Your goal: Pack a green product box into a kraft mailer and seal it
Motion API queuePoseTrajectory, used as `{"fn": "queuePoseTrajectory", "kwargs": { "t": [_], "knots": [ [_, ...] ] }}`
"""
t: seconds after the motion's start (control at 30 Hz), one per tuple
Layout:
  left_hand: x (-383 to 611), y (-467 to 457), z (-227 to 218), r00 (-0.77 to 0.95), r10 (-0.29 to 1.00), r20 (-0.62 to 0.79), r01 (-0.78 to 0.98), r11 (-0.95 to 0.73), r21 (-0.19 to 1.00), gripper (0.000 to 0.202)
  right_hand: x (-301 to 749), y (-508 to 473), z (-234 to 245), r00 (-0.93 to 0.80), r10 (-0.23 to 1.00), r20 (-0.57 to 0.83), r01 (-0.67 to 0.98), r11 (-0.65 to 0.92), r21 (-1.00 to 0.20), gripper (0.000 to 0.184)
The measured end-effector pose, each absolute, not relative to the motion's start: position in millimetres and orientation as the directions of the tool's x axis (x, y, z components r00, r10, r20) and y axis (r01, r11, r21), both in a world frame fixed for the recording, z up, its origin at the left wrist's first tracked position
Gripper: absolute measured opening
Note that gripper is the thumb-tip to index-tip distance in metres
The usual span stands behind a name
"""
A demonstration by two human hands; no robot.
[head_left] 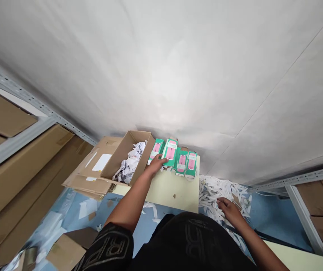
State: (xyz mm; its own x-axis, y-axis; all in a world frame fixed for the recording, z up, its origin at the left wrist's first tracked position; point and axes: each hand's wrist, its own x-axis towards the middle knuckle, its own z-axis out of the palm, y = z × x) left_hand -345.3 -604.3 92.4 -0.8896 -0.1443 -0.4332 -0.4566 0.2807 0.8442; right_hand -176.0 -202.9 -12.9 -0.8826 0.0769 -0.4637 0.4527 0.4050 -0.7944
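Several green boxes with pink fronts [181,162] stand in a row at the far edge of a pale yellow table [175,192], against the white wall. My left hand [157,164] reaches out to the leftmost of them and touches the second box [170,153]; whether it grips is unclear. My right hand [229,209] hangs low on the right, fingers loosely curled over a heap of white paper scraps [214,190] on the floor, with nothing visibly in it.
An open cardboard box [123,158] with crumpled white paper stands left of the green boxes, on flattened cardboard [92,177]. Metal shelving with brown cartons flanks both sides [14,158] [319,199]. Paper bits and cardboard pieces [65,250] litter the blue floor.
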Motion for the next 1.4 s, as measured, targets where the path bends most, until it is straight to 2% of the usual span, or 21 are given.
{"fn": "queuePoseTrajectory", "kwargs": {
  "t": [0.07,0.13,0.2,0.3,0.4,0.53,0.73,0.9,1.07,1.2,1.27,1.33,1.4],
  "knots": [
    [-315,-590,98,-0.899,-0.013,-0.439,-0.439,0.036,0.898,0.065,-201,-226,5,-0.850,0.022,-0.526,0.512,0.267,-0.816,0.041],
    [-290,-573,101,-0.893,0.071,-0.444,-0.449,-0.107,0.887,0.059,-222,-254,28,-0.810,-0.015,-0.586,0.583,0.082,-0.808,0.039],
    [-274,-556,102,-0.875,0.161,-0.457,-0.481,-0.173,0.859,0.056,-236,-281,52,-0.798,-0.075,-0.599,0.603,-0.115,-0.789,0.039],
    [-261,-536,102,-0.840,0.319,-0.439,-0.510,-0.185,0.840,0.062,-244,-311,78,-0.820,-0.128,-0.557,0.563,-0.351,-0.748,0.041],
    [-254,-520,100,-0.796,0.445,-0.409,-0.514,-0.142,0.846,0.067,-233,-324,87,-0.843,-0.061,-0.534,0.494,-0.481,-0.724,0.042],
    [-241,-495,100,-0.687,0.592,-0.423,-0.509,0.024,0.861,0.065,-196,-321,82,-0.795,0.176,-0.580,0.381,-0.599,-0.704,0.035],
    [-200,-444,95,-0.353,0.844,-0.405,-0.421,0.243,0.874,0.067,-104,-274,78,-0.668,0.454,-0.590,0.110,-0.723,-0.682,0.028],
    [-164,-396,87,-0.201,0.846,-0.494,-0.291,0.430,0.855,0.066,-14,-206,75,-0.542,0.587,-0.602,-0.090,-0.753,-0.652,0.030],
    [-116,-333,81,-0.130,0.846,-0.518,-0.161,0.497,0.853,0.053,76,-144,49,-0.354,0.726,-0.589,-0.106,-0.657,-0.746,0.037],
    [-63,-267,70,-0.089,0.839,-0.537,-0.084,0.531,0.843,0.044,145,-96,24,-0.171,0.883,-0.438,-0.050,-0.452,-0.891,0.048],
    [-36,-234,64,-0.079,0.832,-0.549,-0.008,0.551,0.835,0.043,174,-70,15,-0.122,0.903,-0.412,-0.007,-0.416,-0.909,0.053],
    [-11,-205,59,-0.067,0.836,-0.545,0.087,0.549,0.831,0.047,197,-44,10,-0.139,0.842,-0.522,0.012,-0.525,-0.851,0.045],
    [7,-181,57,-0.047,0.861,-0.507,0.217,0.504,0.836,0.059,212,-23,8,-0.195,0.712,-0.675,-0.006,-0.689,-0.725,0.035]
  ]
}}
